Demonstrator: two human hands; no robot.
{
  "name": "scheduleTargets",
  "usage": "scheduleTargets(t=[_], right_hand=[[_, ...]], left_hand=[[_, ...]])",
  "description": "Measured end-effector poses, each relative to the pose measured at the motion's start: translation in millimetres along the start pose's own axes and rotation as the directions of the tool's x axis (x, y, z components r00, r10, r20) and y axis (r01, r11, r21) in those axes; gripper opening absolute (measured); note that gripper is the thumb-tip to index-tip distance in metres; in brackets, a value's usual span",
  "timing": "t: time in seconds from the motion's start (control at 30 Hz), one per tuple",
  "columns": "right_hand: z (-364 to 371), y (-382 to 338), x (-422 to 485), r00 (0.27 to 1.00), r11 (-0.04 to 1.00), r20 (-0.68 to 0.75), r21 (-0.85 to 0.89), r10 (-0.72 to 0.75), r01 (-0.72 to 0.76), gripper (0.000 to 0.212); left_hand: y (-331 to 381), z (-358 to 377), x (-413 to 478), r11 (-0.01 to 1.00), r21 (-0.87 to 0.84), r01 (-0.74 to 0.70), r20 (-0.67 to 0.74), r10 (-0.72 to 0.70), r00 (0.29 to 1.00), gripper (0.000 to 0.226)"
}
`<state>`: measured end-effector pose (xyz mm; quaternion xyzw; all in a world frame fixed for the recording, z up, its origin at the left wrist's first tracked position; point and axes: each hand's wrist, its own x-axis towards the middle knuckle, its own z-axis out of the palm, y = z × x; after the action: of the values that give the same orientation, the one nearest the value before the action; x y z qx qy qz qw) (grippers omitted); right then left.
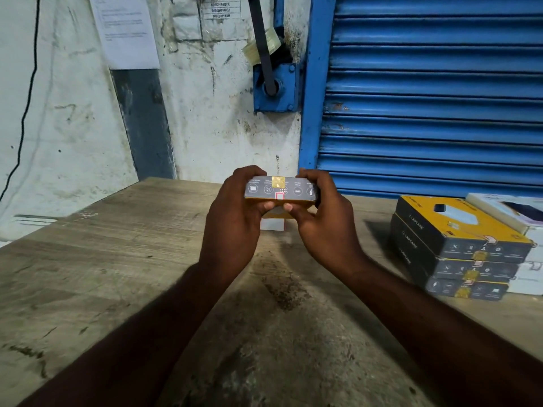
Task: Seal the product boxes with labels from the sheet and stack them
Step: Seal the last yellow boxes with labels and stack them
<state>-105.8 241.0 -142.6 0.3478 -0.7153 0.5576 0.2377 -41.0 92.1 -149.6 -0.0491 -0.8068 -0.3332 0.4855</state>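
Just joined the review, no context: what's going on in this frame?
A person holds a box up over the table, gripping it with the left hand and the right hand. Both thumbs sit at the box's lower edge beside a small red-edged label, apparently pressing it down. A white sheet shows partly on the table behind the hands. To the right, a stack of three similar boxes stands with labels on their front edges.

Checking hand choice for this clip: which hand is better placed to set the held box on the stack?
Likely the right hand: the stack sits on its side, while the left hand would cross over. Both grip the box.
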Motion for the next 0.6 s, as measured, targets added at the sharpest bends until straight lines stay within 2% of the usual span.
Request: scheduleTargets(t=[0.23,0.47,0.6], right_hand=[[0.3,0.7,-1.8,0.999,0.998,0.013,0.043,0.05,-0.051,0.05],[4.5,-6.4,-7.0,0.994,0.989,0.1,0.136,0.046,-0.06,0.051],[2.3,-7.6,-6.5,0.994,0.98,0.085,0.179,0.069,-0.084,0.041]], left_hand=[[9.0,5.0,-2.5,0.969,-0.187,0.163,0.124,-0.141,0.982,0.052],[2.5,5.9,-3.0,0.946,-0.219,0.24,0.084,-0.226,0.97,0.049],[3.0,6.7,-3.5,0.958,-0.181,0.222,0.087,-0.21,0.974,0.045]])
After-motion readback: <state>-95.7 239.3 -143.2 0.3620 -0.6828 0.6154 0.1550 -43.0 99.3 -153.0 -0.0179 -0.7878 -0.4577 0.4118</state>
